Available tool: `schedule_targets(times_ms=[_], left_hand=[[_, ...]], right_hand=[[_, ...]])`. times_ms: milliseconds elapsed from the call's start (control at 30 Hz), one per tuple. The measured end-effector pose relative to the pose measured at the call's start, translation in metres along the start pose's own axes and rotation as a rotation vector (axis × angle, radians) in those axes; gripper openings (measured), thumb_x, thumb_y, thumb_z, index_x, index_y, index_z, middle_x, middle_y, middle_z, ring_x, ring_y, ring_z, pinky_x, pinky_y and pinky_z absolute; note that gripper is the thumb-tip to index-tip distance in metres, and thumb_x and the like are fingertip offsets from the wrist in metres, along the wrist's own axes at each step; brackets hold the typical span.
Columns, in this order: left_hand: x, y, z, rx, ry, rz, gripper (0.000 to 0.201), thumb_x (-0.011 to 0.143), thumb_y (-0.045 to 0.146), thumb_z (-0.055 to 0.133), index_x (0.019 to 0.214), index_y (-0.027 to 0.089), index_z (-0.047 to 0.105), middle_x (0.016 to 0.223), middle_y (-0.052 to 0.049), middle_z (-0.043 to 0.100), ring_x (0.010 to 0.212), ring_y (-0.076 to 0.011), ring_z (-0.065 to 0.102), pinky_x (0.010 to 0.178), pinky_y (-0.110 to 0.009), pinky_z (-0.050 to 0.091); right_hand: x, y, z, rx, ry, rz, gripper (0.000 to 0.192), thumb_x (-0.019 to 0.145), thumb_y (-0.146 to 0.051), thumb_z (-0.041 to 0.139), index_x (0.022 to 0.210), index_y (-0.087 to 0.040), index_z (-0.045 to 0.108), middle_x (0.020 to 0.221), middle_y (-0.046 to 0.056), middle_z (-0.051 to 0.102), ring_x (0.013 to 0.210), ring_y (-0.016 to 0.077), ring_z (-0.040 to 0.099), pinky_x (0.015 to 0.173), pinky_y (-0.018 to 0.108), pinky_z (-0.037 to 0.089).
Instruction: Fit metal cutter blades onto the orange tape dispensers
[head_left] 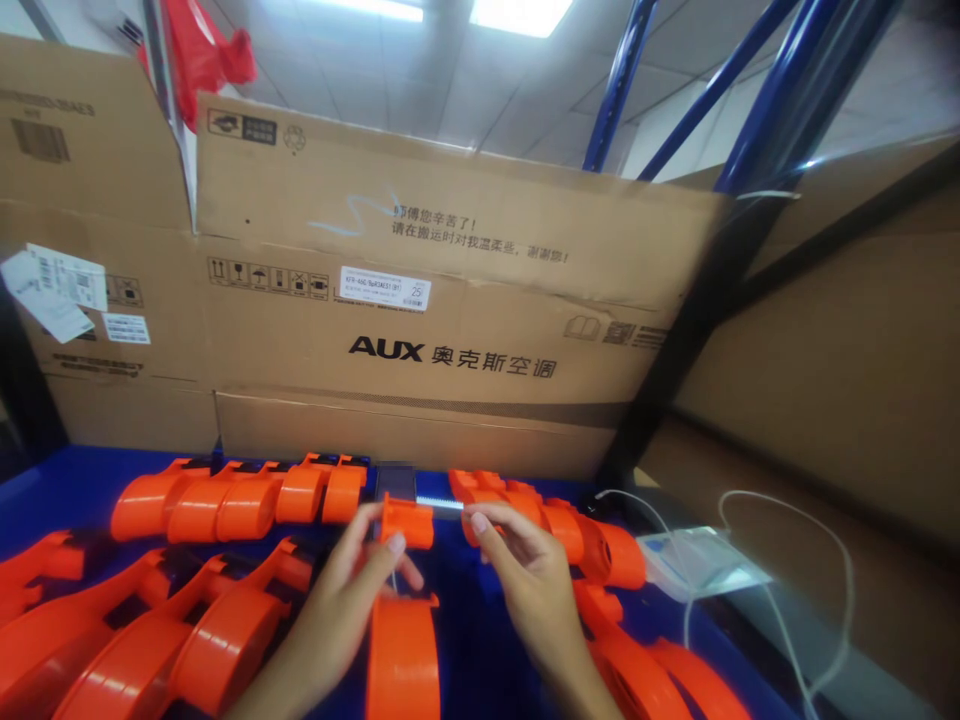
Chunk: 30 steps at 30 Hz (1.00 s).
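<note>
My left hand (pixel 375 555) pinches a small orange plastic part (pixel 407 523) with a flange at its left end. In my right hand (pixel 517 560), between thumb and forefinger, is the right end of a thin white ridged strip (pixel 439 503). The strip reaches left to the orange part; whether it goes inside cannot be made out. Just below my left hand lies a larger orange plastic piece (pixel 405 655) with a wide round body. Behind the hands stands a dark flat rectangular object (pixel 396 482), partly covered by the orange part.
Several orange pieces with black ends (pixel 247 505) line the blue tabletop (pixel 300 545) at left. More orange pieces (pixel 562 525) lie at right. A clear plastic bag (pixel 705 562) and a white cord (pixel 851 590) are farther right. Cardboard (pixel 450 420) walls the back; a blue post (pixel 795 110) rises right.
</note>
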<state>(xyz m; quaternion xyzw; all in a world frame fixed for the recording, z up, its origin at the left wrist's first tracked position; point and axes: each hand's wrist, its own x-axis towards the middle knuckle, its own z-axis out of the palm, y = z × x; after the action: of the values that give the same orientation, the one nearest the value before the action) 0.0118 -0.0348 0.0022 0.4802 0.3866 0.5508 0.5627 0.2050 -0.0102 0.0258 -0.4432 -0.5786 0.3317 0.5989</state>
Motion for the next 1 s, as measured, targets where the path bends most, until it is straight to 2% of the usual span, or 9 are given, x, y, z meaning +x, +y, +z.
schedule_targets(times_ms=[200, 467, 800, 933, 1000], left_hand=[[0.001, 0.0, 0.0, 0.012, 0.01, 0.003, 0.041, 0.094, 0.051, 0.058, 0.124, 0.023, 0.052, 0.08, -0.004, 0.074, 0.074, -0.0232, 0.073, 0.071, -0.034, 0.053], [-0.003, 0.001, 0.003, -0.076, 0.022, -0.053, 0.058, 0.088, 0.051, 0.064, 0.136, 0.021, 0.049, 0.074, -0.004, 0.074, 0.065, -0.024, 0.073, 0.063, -0.034, 0.054], [-0.004, 0.001, 0.002, -0.044, -0.039, -0.068, 0.059, 0.089, 0.05, 0.064, 0.139, 0.022, 0.049, 0.069, -0.002, 0.073, 0.067, -0.0248, 0.073, 0.065, -0.033, 0.054], [-0.002, 0.006, -0.001, 0.016, -0.043, -0.031, 0.051, 0.09, 0.049, 0.063, 0.132, 0.021, 0.054, 0.07, -0.002, 0.074, 0.068, -0.022, 0.072, 0.067, -0.031, 0.053], [0.002, 0.013, -0.006, -0.007, 0.017, -0.015, 0.047, 0.088, 0.049, 0.066, 0.125, 0.021, 0.058, 0.074, -0.003, 0.075, 0.065, -0.0202, 0.071, 0.064, -0.029, 0.052]], right_hand=[[-0.003, -0.004, 0.0, 0.054, 0.0, 0.026, 0.028, 0.08, -0.045, 0.077, 0.097, -0.022, 0.08, 0.084, 0.007, 0.076, 0.067, 0.02, 0.064, 0.058, 0.029, 0.051], [-0.005, -0.007, 0.002, 0.059, -0.05, 0.004, 0.031, 0.08, -0.047, 0.077, 0.097, -0.022, 0.081, 0.085, 0.008, 0.077, 0.062, 0.018, 0.061, 0.057, 0.03, 0.052], [-0.009, 0.0, 0.009, 0.081, -0.127, 0.013, 0.023, 0.083, -0.043, 0.075, 0.093, -0.022, 0.079, 0.071, 0.002, 0.067, 0.056, 0.0132, 0.054, 0.052, 0.025, 0.045], [-0.009, 0.001, 0.009, 0.049, -0.169, 0.017, 0.025, 0.089, -0.043, 0.069, 0.103, -0.023, 0.076, 0.073, 0.002, 0.067, 0.062, 0.0156, 0.058, 0.056, 0.026, 0.046], [-0.011, -0.001, 0.011, -0.042, -0.213, -0.018, 0.028, 0.095, -0.042, 0.061, 0.114, -0.025, 0.073, 0.083, 0.005, 0.071, 0.073, 0.0193, 0.063, 0.066, 0.03, 0.051]])
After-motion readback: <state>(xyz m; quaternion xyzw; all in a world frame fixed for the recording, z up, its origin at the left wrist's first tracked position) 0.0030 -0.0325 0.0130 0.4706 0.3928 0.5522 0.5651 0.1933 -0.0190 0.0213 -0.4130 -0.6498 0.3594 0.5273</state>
